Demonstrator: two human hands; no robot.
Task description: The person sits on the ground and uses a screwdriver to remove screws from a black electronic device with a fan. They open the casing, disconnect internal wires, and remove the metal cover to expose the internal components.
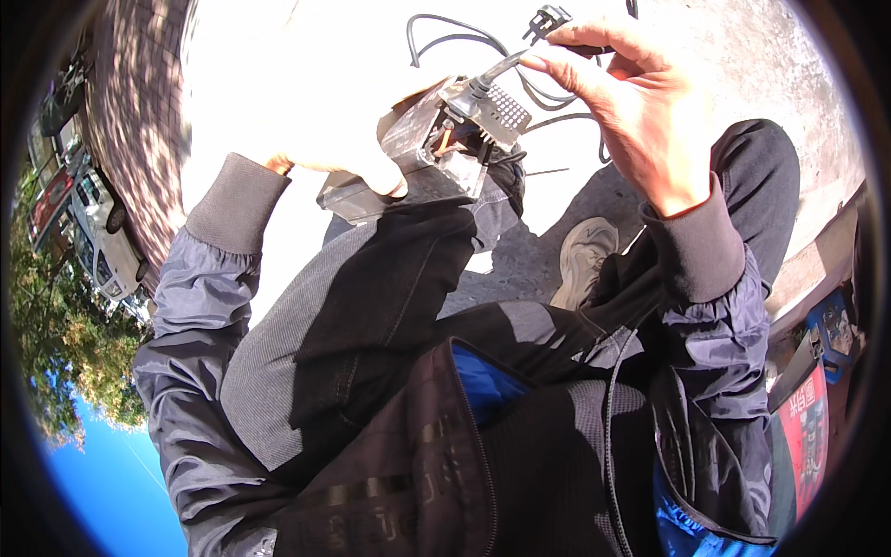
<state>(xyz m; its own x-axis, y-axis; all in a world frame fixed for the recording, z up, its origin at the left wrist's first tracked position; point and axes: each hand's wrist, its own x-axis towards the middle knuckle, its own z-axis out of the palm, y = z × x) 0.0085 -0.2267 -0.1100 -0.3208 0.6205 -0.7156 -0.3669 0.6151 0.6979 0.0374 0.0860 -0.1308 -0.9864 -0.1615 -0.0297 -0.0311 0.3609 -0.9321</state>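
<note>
From my remote post, I grip an opened grey casing (pixel 406 141) beside a trousered leg (pixel 362 288), left hand (pixel 369 171) steadying, right hand (pixel 640 107) pinching its cord (pixel 502 70); apparently cord-handling, next demanding gentleness near exposed wiring (pixel 445 137).

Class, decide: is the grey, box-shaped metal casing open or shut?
Open: the casing shows a thin orange part inside, beside a grey perforated metal plate.

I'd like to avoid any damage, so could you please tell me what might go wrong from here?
If the right hand pulls hard on the grey cord, it might strain the orange wire showing in the open end of the box. The box might slip if the left hand loosens. The looped dark cable could snag.
</note>
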